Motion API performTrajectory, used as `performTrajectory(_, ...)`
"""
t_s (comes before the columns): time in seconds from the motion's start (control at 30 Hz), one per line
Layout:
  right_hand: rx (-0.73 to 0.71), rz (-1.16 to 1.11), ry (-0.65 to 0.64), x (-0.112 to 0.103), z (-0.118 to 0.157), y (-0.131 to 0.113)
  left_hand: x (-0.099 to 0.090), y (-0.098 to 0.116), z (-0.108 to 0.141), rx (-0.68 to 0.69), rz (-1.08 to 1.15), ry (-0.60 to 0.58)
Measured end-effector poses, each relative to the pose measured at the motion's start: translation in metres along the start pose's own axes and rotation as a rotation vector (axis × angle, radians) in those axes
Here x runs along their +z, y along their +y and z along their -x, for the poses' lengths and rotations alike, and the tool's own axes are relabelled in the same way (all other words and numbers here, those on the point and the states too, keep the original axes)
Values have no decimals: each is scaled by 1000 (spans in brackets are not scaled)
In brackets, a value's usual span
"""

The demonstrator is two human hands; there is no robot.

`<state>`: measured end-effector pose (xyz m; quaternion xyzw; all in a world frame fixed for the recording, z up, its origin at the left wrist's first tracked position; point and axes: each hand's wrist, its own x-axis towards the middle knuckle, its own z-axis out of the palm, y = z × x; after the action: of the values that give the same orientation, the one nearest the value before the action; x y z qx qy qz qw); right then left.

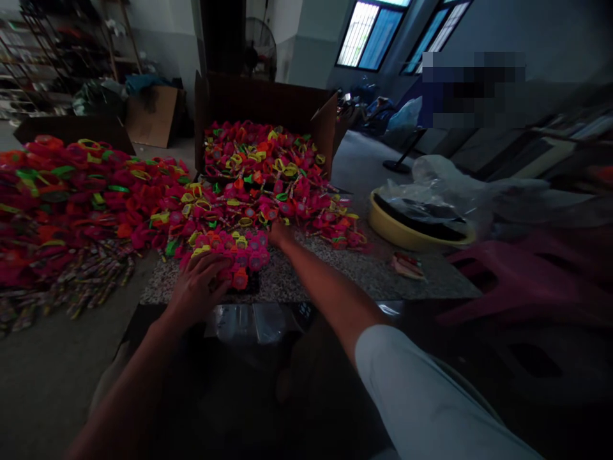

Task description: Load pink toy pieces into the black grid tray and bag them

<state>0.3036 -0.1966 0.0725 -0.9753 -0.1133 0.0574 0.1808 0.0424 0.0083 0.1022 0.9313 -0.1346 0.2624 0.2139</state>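
Small toy watches in pink, orange, yellow and green lie in a tight group (244, 252) on the speckled stone tabletop (306, 281). My left hand (204, 275) rests against the left and near side of this group, fingers apart and slightly bent. Behind it, a loose pile of watches (249, 198) spreads across the table. My right hand (280, 231) reaches to the near edge of that pile, just right of the group. Its fingertips are hidden among the watches, so whether it grips one is unclear.
A cardboard box (325, 131) full of watches lies open behind the pile. At left is a large heap of watches (86, 198). A yellow basin (407, 233) with clear plastic bags stands at right, near a small packet (408, 265) and a pink stool (522, 271).
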Motion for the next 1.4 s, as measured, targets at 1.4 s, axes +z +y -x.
performTrajectory(1.4, -383, -313, 30, 55, 184, -25, 8, 8, 1, -79, -117, 8)
